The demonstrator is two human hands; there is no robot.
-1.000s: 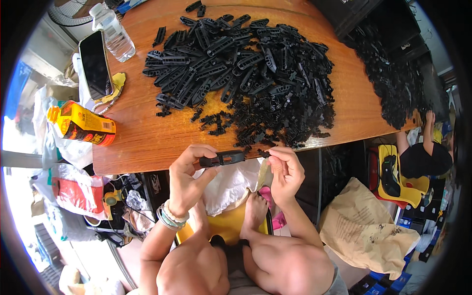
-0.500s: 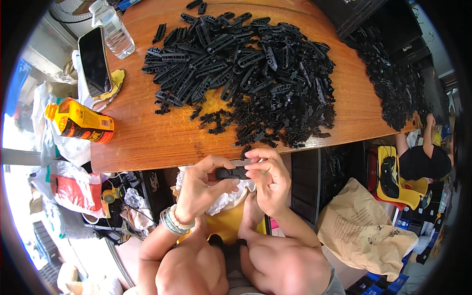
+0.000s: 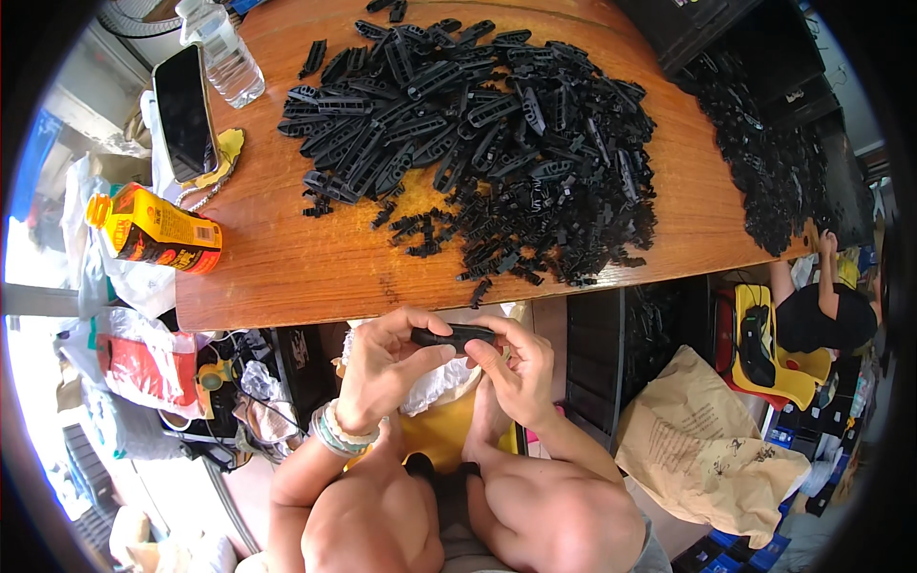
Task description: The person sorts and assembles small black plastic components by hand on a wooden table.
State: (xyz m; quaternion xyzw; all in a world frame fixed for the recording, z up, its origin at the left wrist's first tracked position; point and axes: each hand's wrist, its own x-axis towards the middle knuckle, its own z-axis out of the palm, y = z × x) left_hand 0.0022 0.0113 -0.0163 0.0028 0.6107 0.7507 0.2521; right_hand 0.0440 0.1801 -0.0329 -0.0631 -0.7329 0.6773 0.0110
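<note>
An elongated black plastic part is held level between my two hands, just in front of the table's near edge. My left hand pinches its left end between thumb and fingers; a stack of pale bracelets circles that wrist. At the other end, my right hand grips the part with its thumb pressed on the near side. Fingers cover both ends. Beyond my hands, a heap of similar long black parts lies on the wooden table, with many small black clips along its near side.
On the table's left stand a yellow-orange bottle, a phone and a clear water bottle. More black parts cover the far right. A brown paper bag sits right of my knees. Another person sits farther right.
My right hand's raised fingers have come down and closed around the right end of the black part. The part has turned in my hands and now shows a smoother side.
</note>
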